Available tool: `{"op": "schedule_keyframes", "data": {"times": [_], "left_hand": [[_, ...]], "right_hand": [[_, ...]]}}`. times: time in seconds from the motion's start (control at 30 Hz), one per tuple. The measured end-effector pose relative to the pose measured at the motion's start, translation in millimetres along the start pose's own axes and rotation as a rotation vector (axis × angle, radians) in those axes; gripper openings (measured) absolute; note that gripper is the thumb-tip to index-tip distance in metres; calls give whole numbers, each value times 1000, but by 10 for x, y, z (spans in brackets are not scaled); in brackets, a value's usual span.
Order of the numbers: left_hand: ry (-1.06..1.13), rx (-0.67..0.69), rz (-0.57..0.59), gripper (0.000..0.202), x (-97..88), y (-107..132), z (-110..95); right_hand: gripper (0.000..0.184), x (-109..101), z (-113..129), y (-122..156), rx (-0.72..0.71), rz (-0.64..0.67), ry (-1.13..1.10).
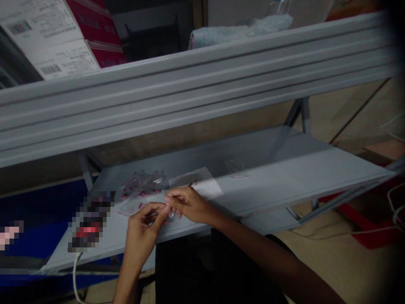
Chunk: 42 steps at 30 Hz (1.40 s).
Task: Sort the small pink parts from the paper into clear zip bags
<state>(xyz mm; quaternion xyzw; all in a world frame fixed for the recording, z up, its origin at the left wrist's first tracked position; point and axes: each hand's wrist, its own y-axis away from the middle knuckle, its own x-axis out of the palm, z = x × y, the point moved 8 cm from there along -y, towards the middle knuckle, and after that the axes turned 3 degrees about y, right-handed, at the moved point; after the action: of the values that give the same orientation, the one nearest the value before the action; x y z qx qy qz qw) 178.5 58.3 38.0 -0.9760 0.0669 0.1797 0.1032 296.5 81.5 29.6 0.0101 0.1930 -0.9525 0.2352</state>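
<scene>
- A small clear plastic bag (168,212), hard to make out in the dim light, is pinched between the two hands, just above the front edge of the grey metal shelf (284,162).
- The left hand (142,230) is half closed, its fingers curled and its thumb reaching across to the bag.
- The right hand (186,204) is also nearly closed, its fingertips bunched against the bag and the left thumb.
- A heap of clear plastic bags with pink markings (142,183) lies on the shelf, just beyond the left hand.
- A flat clear plastic sheet (196,181) lies on the shelf under the right fingers.
- A single clear bag (236,168) lies apart, further right on the shelf.
- A pixelated object (91,219) sits at the shelf's left end, with a white cable (75,274) hanging below it.
- A long aluminium rail (190,95) runs above the shelf.
</scene>
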Motion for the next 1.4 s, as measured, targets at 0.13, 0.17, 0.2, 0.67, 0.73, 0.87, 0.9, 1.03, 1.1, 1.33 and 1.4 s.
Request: {"op": "schedule_keyframes", "data": {"times": [0.13, 0.17, 0.2, 0.67, 0.73, 0.87, 0.9, 1.03, 1.1, 1.33, 1.4], "left_hand": [[-61, 22, 88, 22, -34, 16, -18], [-68, 38, 90, 23, -42, 23, -24], [-75, 55, 86, 24, -49, 30, -28], [-276, 157, -223, 17, -85, 79, -55], [-108, 160, -317, 12, -145, 48, -15], [416, -7, -373, 33, -161, -127, 270], [544, -74, -297, 35, -74, -190, 339], [717, -252, -82, 36, 210, -348, 482], [648, -249, -101, 35, 216, -418, 517], [408, -80, -127, 43, 186, -718, 582], [363, -59, -112, 45, 192, -772, 617]], "right_hand": [[28, 26, 129, 1, -58, 34, 273], [28, 32, 170, 3, -82, 37, 342], [28, 38, 206, 6, -102, 38, 411], [14, -249, 272, -29, -123, -203, 609], [13, -288, 297, -74, -140, -162, 502], [23, -444, 265, -155, -151, -56, 221], [23, -524, 246, -169, -160, -62, 185], [17, -859, 49, -192, -104, -113, 184], [17, -956, -113, -176, -5, -106, 122], [27, -1060, -698, -65, 298, -211, -15], [27, -1062, -825, -65, 308, -228, -26]]}}
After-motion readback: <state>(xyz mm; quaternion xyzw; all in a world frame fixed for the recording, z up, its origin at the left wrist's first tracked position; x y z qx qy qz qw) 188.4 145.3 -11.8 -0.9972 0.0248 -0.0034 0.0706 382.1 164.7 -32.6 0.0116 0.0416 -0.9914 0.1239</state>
